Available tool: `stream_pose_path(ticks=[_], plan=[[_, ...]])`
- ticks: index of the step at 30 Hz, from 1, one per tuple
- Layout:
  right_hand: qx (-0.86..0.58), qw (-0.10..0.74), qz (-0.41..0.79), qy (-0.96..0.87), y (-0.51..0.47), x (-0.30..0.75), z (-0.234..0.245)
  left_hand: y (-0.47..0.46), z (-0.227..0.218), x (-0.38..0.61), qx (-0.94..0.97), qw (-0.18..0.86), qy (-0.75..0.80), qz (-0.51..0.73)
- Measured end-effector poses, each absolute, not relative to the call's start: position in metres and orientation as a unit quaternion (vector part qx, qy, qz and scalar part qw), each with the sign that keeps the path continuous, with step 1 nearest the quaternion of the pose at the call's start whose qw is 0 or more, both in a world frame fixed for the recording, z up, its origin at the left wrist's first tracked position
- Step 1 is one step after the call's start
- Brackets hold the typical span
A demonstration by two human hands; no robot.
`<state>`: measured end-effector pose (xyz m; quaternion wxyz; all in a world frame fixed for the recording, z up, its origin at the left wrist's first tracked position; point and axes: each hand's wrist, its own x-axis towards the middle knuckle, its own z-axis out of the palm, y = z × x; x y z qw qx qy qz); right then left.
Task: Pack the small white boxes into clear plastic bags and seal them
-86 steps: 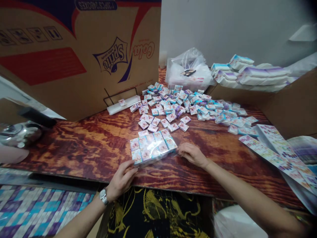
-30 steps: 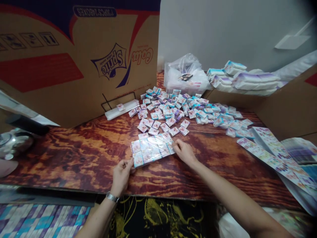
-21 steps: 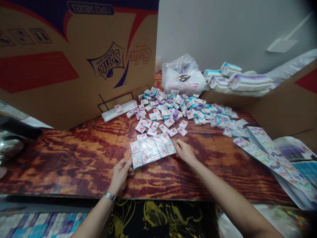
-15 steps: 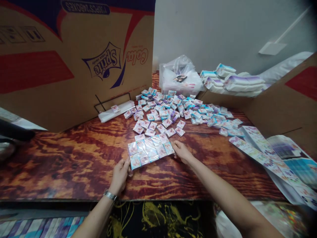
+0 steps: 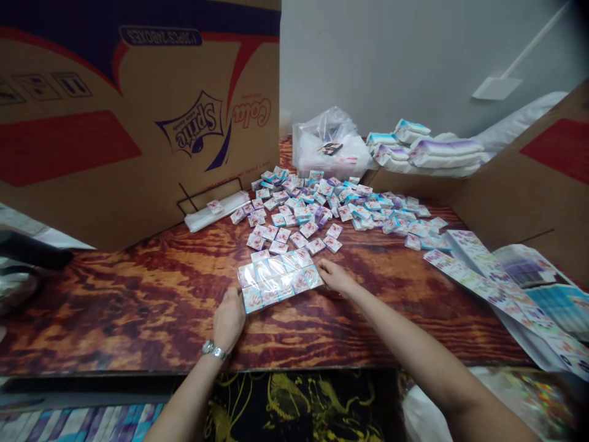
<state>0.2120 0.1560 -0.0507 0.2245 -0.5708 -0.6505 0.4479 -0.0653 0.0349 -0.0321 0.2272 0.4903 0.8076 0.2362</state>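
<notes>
A clear plastic bag filled with two rows of small printed boxes (image 5: 278, 281) is held slightly tilted over the near part of the table. My left hand (image 5: 229, 319), with a metal watch (image 5: 214, 350) at the wrist, is closed at its left end; the fingertips are partly hidden. At its right end my right hand (image 5: 335, 276) grips the edge between thumb and fingers. Just beyond the pack lie several loose small boxes (image 5: 299, 239), in front of a wide heap of the same boxes (image 5: 322, 199) in white, blue and purple.
A big cardboard carton (image 5: 138, 135) stands at left, with flat clear bags (image 5: 216, 210) beside it. At the back sits a bag of plastic film (image 5: 331, 144). On the right are wrapped packs (image 5: 442, 153), another carton (image 5: 519, 184) and printed card strips (image 5: 497, 294). The wooden table (image 5: 138, 313) ends nearby.
My left hand has turned at the pack's left end, its back now facing up more. The pack and my right hand stay nearly in place; the view has shifted slightly.
</notes>
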Motion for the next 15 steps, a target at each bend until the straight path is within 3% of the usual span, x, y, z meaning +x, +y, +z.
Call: stream_pose_path(ticks=[5,8,11,15], plan=[[-0.605,0.298,0.327,-0.662,0.138,0.221,-0.026,0.011,-0.015,-0.068,0.462,0.151,0.824,0.289],[-0.543,0.339,0.247,-0.728,0.119,0.210,-0.023,-0.003,-0.007,-0.044,0.476,0.205,0.779,0.352],[-0.497,0.293,0.266,-0.772,0.110,0.196,-0.035,0.001,-0.009,-0.023,0.477,0.293,0.742,0.368],[-0.540,0.225,0.319,-0.746,0.115,0.186,-0.046,0.017,-0.021,-0.030,0.470,0.322,0.752,0.331]])
